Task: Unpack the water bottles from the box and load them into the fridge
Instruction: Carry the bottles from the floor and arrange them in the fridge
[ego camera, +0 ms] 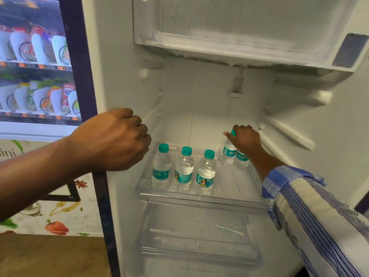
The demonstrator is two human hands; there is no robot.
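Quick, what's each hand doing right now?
Left hand: fingers curled at fridge wall; grip cannot be told.
Right hand: grips a water bottle by its cap.

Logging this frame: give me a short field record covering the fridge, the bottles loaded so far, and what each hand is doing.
fridge: open, interior in view
clear shelf: holds all five bottles seen
front row bottles: three, upright, side by side towards the left
back-right bottles: two, upright, close together
right hand: grips the tops of the back-right bottles from above
left hand: fingers curled, at the fridge's left wall; any hold is hidden
lower drawer: no bottles visible
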